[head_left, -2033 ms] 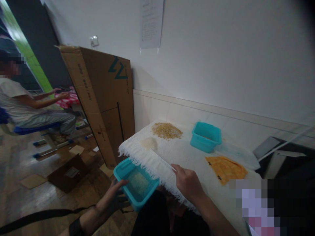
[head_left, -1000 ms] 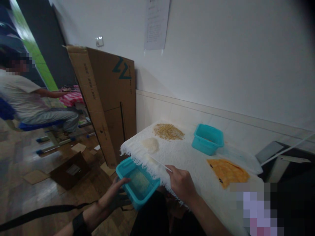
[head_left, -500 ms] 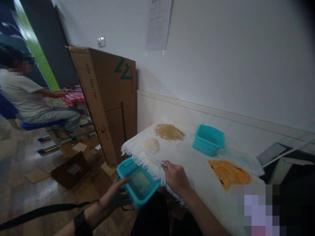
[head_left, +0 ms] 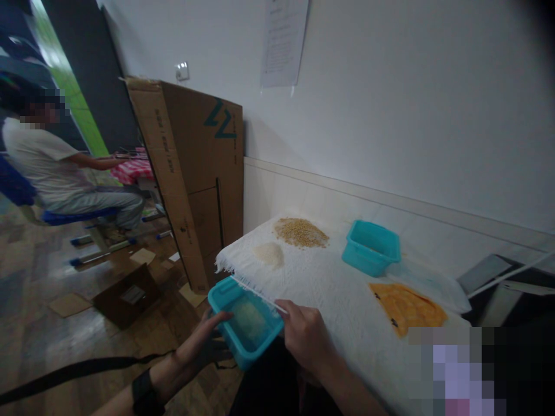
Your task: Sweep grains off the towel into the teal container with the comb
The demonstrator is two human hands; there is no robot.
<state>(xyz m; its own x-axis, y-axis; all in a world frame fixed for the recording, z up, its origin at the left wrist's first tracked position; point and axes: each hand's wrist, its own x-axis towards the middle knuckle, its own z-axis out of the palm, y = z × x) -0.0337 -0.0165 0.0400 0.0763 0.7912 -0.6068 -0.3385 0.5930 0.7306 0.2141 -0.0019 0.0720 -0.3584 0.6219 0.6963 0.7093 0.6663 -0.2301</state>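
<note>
My left hand [head_left: 217,338] grips the left side of a turquoise plastic box [head_left: 236,346], with the thumb over its rim. Pale, rice-like grains [head_left: 249,320] lie in the bottom of this box, which is held just below the front edge of the cloth-covered table [head_left: 329,289]. In my right hand [head_left: 306,332] is a thin white strip [head_left: 255,293], pinched at one end. The strip slants over the box's far rim beside the cloth's fringe; whether it is a stick or a flat card seen edge-on, I cannot tell. A small pale grain pile [head_left: 269,254] rests on the cloth behind the box.
Yellowish beans [head_left: 301,232] lie heaped farther back. A second turquoise box [head_left: 368,263], a clear lid-like sheet [head_left: 429,283] and an orange cloth [head_left: 407,309] are to the right. A tall carton [head_left: 203,144] stands left of the table. Another person [head_left: 56,156] sits at far left.
My right hand has moved down and toward me, bringing the white strip off the cloth to the table's edge over the box. The left hand and box have hardly moved.
</note>
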